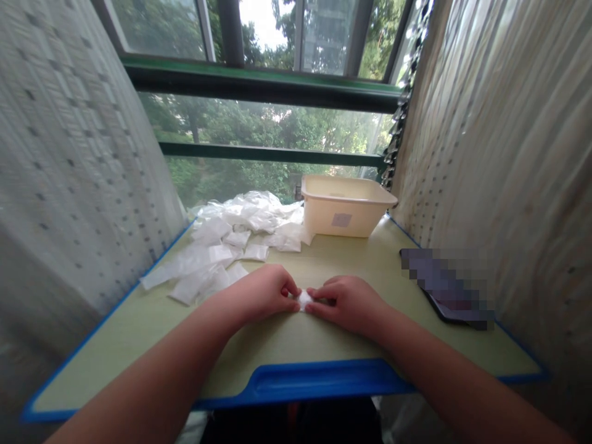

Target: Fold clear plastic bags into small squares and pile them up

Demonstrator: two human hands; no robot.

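Observation:
A small white packet (pixel 304 300) lies low over the middle of the table, between my two hands. My left hand (pixel 272 290) pinches its left end with thumb and fingers. At its right end, the fingertips and thumb of my right hand (pixel 342 299) close on it in the same way. Beyond my left hand spreads a heap of thin white plastic bags or packets (pixel 250 216), some of them flat and loose near my left wrist.
A cream plastic bin (pixel 342 213) with a small label stands at the back right of the blue-edged table (pixel 319 370). A dark, partly pixelated flat object (pixel 448 293) lies at the right edge. Curtains hang on both sides, with a window behind.

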